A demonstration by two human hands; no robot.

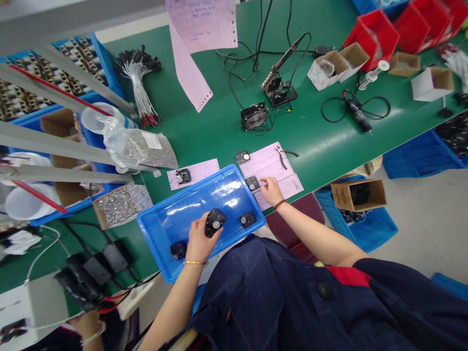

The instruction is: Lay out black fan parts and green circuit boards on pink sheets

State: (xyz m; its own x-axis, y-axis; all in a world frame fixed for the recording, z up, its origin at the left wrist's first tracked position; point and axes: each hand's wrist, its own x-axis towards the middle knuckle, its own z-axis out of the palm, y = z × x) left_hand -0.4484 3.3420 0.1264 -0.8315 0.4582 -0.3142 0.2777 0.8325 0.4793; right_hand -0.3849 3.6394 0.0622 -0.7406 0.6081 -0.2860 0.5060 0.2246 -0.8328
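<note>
Black modules (215, 221) at both hands (198, 242)

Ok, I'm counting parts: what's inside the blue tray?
Two black square modules lie in the blue tray; the left hand holds a third module over it. What that hand covers is hidden.

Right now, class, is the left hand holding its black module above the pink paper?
No, the left hand holds the black module over the blue tray.
</note>
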